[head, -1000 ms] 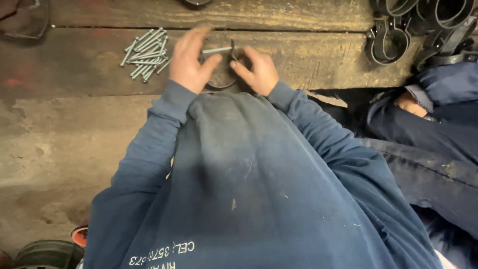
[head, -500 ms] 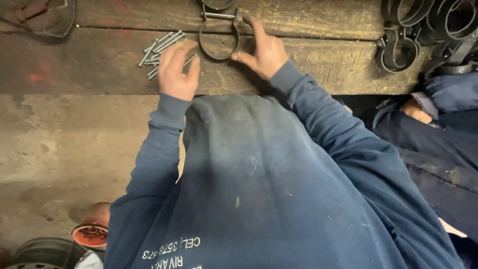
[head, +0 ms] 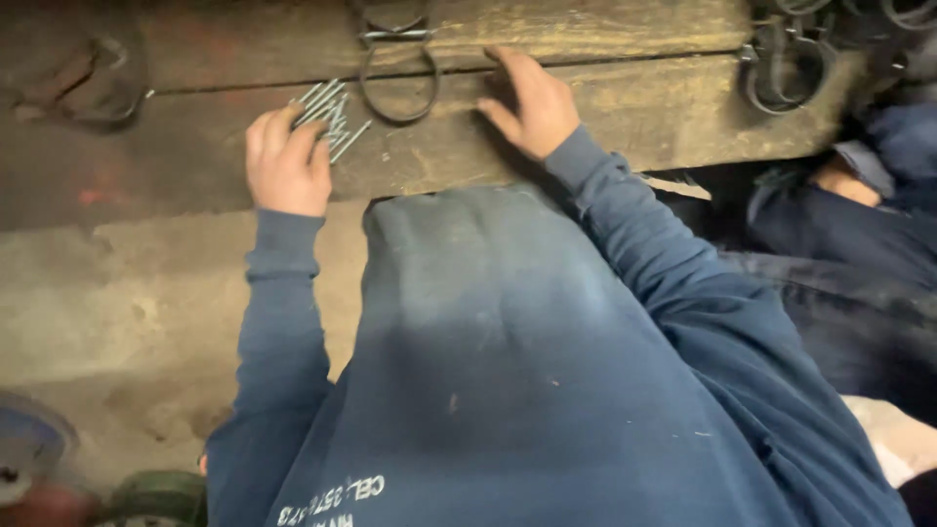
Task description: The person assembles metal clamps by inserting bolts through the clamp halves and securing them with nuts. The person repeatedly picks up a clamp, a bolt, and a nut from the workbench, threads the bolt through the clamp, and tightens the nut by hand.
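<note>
Rough, worn wooden tabletop [head: 605, 107] carries a dark round metal clamp ring [head: 398, 83], with the left hand [head: 286, 161] just left of it, fingers curled onto a loose pile of slim grey bolts [head: 327, 112], while the right hand [head: 532, 102] lies flat and released just right of it.

A worn wooden workbench [head: 605, 107] of thick, scarred planks runs across the top. Below its front edge lies a rough, stained concrete floor [head: 117, 322]. The light is dim, and the bench's left end falls into shadow.
</note>
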